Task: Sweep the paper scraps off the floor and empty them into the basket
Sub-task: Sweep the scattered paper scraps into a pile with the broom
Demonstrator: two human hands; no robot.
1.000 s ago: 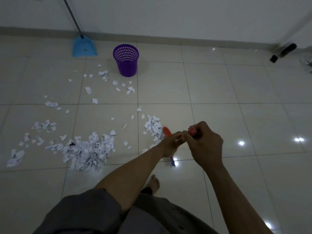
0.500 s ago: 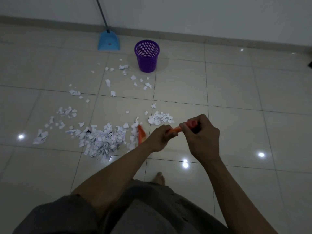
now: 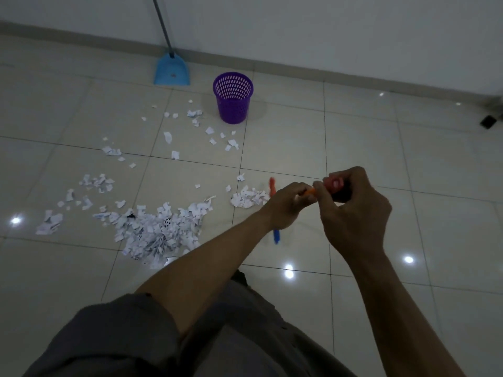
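both hands, the left hand [image 3: 285, 206] and right hand [image 3: 351, 210], were closed around an orange broom handle [image 3: 310, 191], its blurred head [image 3: 272, 186] touching a small heap of paper scraps [image 3: 249, 198], with the purple basket [image 3: 233, 97] standing well apart near the wall.

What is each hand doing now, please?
Left hand: closed on the orange broom handle.
Right hand: closed on the same handle's top end.
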